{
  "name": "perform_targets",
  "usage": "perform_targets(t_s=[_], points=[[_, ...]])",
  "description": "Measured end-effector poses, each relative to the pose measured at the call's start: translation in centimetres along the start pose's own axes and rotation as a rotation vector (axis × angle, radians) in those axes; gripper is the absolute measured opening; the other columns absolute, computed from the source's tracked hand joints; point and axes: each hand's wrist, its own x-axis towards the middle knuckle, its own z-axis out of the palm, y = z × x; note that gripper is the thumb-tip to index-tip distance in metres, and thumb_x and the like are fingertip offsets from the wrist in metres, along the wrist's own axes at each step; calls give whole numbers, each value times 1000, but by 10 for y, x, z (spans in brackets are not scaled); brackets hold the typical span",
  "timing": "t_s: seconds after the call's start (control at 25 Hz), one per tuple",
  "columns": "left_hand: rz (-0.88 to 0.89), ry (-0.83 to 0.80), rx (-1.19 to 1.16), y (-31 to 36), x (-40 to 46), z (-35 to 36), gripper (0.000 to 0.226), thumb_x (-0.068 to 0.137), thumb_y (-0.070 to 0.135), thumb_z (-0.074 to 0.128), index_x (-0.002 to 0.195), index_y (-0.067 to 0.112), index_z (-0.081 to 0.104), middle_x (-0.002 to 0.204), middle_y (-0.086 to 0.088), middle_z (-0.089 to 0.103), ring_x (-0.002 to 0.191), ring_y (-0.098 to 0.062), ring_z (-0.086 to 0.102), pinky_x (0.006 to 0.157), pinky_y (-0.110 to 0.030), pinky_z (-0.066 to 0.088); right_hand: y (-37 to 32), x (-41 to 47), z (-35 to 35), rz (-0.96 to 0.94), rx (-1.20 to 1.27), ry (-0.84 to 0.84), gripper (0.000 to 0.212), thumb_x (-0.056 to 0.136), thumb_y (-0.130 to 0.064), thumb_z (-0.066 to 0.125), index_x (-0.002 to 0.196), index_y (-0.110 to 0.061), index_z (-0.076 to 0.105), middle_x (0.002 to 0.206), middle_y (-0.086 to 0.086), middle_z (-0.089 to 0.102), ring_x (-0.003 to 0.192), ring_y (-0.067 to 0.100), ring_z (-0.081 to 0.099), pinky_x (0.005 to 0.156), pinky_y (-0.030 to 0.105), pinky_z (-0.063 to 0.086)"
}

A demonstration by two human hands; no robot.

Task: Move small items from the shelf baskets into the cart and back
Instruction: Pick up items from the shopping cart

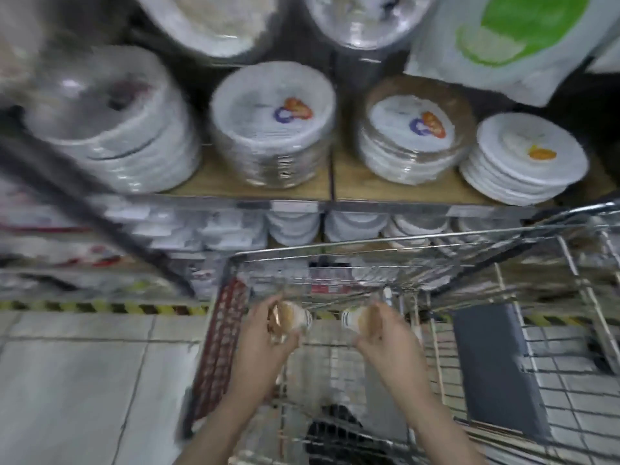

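Note:
My left hand [265,337] grips a small white and brown wrapped item [295,318] over the wire cart [419,245]. My right hand [382,330] grips a second similar item [352,319] beside it, a little to the right. Both hands hang inside the cart's near left corner, above its mesh floor. The items are blurred, so I cannot tell exactly what they are. No shelf basket is in view.
Wrapped stacks of white plates [271,125] fill the wooden shelf [332,186] behind the cart. A dark flat panel [493,367] lies in the cart on the right. A black object [339,431] sits low in the cart. Hazard tape [100,308] edges the tiled floor.

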Motion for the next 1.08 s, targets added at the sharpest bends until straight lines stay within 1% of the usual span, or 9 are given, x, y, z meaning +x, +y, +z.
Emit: perform_targets(t_s=[0.08, 0.16, 0.24, 0.32, 0.48, 0.64, 0.76, 0.92, 1.08], points=[[-43, 102, -76, -5, -33, -71, 58, 73, 15, 80, 106, 50, 47, 111, 22, 53, 100, 1, 55, 79, -18, 49, -62, -30, 21, -114, 33, -23, 53, 76, -26, 73, 123, -27, 50, 108, -11, 56, 99, 10, 55, 76, 24, 42], [-80, 225, -128, -18, -70, -139, 57, 72, 13, 80, 111, 41, 50, 110, 19, 58, 97, 0, 58, 78, -15, 48, -122, -62, 44, -198, 115, -57, 56, 73, -26, 76, 123, -28, 51, 111, -13, 55, 103, 5, 52, 81, 21, 40], [-127, 343, -202, -37, -108, -208, 55, 73, 10, 79, 118, 30, 52, 110, 16, 59, 96, -1, 59, 80, -18, 48, -181, -96, 70, -263, 168, -96, 55, 71, -21, 78, 120, -24, 55, 109, -13, 56, 103, 6, 52, 80, 20, 37], [-165, 454, -262, -65, -148, -279, 53, 73, 6, 78, 116, 26, 54, 108, 12, 60, 93, -2, 60, 74, -14, 47, -240, -127, 108, -314, 227, -144, 52, 67, -20, 79, 113, -24, 58, 106, -12, 60, 101, 10, 57, 81, 24, 42], [-224, 672, -324, -106, -223, -389, 49, 67, 4, 83, 101, 30, 58, 101, 6, 65, 88, -7, 61, 71, -16, 47, -345, -181, 173, -447, 367, -349, 47, 62, -29, 78, 102, -40, 56, 106, -20, 60, 101, 6, 58, 88, 26, 47], [-261, 848, -416, -133, -268, -472, 46, 62, 7, 81, 98, 26, 59, 98, 2, 66, 88, -14, 62, 78, -28, 50, -433, -213, 219, -530, 435, -587, 47, 70, -15, 81, 108, -32, 60, 115, -6, 62, 105, 7, 60, 86, 17, 48], [-227, 905, -482, -145, -265, -523, 45, 70, -3, 78, 105, 17, 59, 100, -1, 66, 85, -14, 62, 68, -19, 52, -488, -221, 247, -579, 439, -687, 52, 63, -31, 81, 111, -36, 59, 116, -6, 63, 101, 2, 63, 81, 17, 50], [-128, 890, -509, -145, -224, -599, 41, 75, -3, 73, 109, 16, 60, 98, 3, 67, 77, 3, 63, 62, -11, 49, -568, -209, 282, -591, 465, -730, 50, 73, -15, 80, 113, -32, 56, 108, -13, 63, 91, -8, 61, 75, 11, 49], [-77, 921, -530, -156, -175, -692, 42, 74, 1, 75, 105, 25, 61, 91, 10, 71, 80, -1, 66, 67, -13, 51, -671, -191, 328, -624, 534, -729, 48, 75, -10, 78, 117, -21, 56, 102, -15, 63, 82, -17, 58, 70, 5, 46]])
